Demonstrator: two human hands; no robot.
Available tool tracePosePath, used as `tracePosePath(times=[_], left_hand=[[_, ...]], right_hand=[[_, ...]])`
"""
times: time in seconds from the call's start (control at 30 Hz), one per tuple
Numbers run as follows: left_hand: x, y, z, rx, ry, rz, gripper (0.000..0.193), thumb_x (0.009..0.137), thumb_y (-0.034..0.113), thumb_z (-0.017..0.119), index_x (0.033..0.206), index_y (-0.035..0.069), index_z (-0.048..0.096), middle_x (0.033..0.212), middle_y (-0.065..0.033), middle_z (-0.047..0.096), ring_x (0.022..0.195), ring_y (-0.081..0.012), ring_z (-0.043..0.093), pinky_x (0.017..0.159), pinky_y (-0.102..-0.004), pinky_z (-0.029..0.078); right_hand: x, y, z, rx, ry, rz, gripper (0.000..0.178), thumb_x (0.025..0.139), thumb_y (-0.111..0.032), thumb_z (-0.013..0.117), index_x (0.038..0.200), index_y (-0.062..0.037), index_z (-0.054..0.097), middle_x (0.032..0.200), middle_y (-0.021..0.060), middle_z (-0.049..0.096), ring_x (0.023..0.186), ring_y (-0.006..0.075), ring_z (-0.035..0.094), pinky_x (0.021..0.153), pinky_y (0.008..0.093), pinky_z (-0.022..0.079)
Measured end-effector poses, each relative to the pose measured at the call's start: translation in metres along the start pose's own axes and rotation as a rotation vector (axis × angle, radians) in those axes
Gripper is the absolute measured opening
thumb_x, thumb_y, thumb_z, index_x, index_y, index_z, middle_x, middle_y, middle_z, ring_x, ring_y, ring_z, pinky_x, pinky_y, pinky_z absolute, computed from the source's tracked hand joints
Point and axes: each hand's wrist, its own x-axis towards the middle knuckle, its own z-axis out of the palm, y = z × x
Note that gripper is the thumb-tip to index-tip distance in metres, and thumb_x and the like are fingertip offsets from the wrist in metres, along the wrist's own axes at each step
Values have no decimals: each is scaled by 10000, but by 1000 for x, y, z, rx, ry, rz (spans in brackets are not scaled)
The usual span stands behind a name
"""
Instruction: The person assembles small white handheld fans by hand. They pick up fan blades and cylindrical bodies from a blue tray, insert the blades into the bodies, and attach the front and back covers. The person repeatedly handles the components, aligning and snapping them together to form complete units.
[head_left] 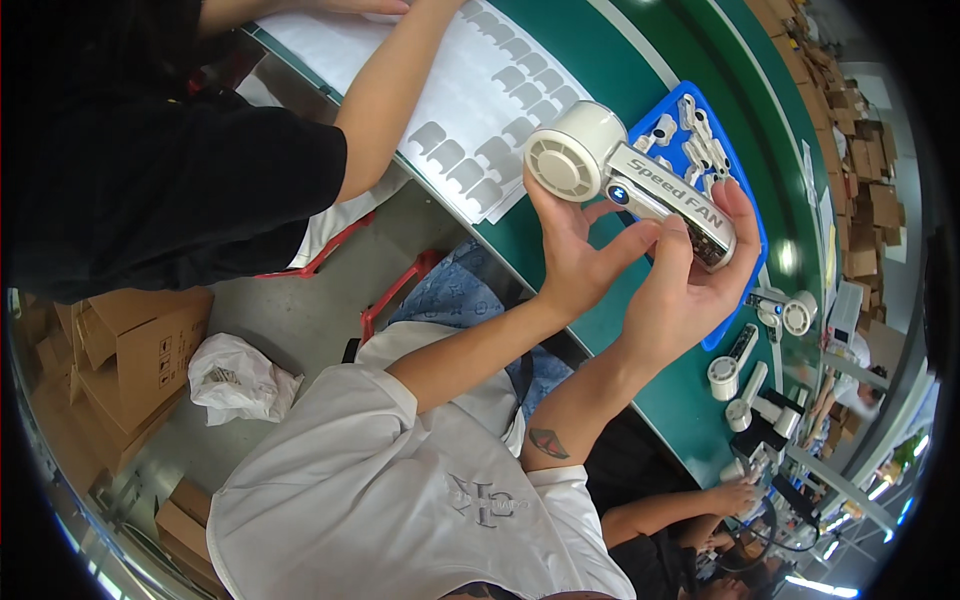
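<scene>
A white handheld fan (625, 170) with a round vented head and a long handle is held up in front of me, above the green table (612, 345). My left hand (578, 245) supports it under the head, with the thumb reaching toward the handle. Around the handle's far end curl the fingers of my right hand (690, 285), its thumb near a small round dark display. A dark, patterned panel shows along the handle's lower side. Partly hidden behind the fan is a blue tray (757, 215) containing several small white parts (690, 125).
White sheets (400, 95) of grey cut-out shapes lie at left, beside a co-worker's arm (395, 85). Several handheld fans (725, 375) rest on the table at right, near another person's hands (735, 497). Cartons (135, 350) and a white plastic bag (240, 378) are on the floor.
</scene>
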Motion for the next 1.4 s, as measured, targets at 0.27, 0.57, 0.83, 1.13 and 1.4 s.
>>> tracePosePath(times=[0.27, 0.57, 0.83, 1.13, 1.4], left_hand=[[-2, 4, 2, -3, -27, 10, 1026, 706, 91, 830, 1444, 67, 117, 1390, -178, 364, 1254, -272, 482, 913, -387, 526], [7, 21, 14, 64, -311, -180, 970, 744, -111, 695, 1498, 35, 102, 1356, -192, 427, 1176, -267, 559, 882, -363, 563], [31, 7, 26, 417, -582, -86, 669, 819, -40, 684, 1401, -13, 354, 1261, -159, 547, 1078, -242, 622, 883, -337, 540], [260, -40, 13, 1462, -946, 501, 874, 664, 93, 756, 1460, 109, 394, 1311, -175, 570, 1127, -304, 612, 924, -398, 499], [290, -53, 4, 1892, -934, 396, 903, 653, 167, 763, 1473, 218, 390, 1343, -175, 542, 1201, -373, 556, 977, -447, 487]], right_hand=[[-4, 5, -16, 128, -12, 59, 515, 831, 65, 585, 1331, 33, 467, 1282, 170, 520, 1058, 206, 597, 854, 296, 524], [-43, 44, -60, 826, 86, 441, 400, 927, 20, 562, 1303, -20, 431, 1270, 176, 561, 1056, 266, 651, 873, 396, 587], [-68, 54, -88, 558, -91, 340, 519, 877, 73, 595, 1368, -16, 453, 1437, 124, 387, 1107, 220, 600, 927, 331, 521], [-58, 79, -267, -529, 498, -103, 321, 814, -6, 667, 1131, -42, 635, 1148, 125, 614, 1065, 252, 589, 904, 350, 481], [-30, 93, -322, -969, -3, 97, 621, 743, -89, 752, 1330, -114, 552, 1376, 141, 493, 1274, 346, 467, 1060, 411, 409]])
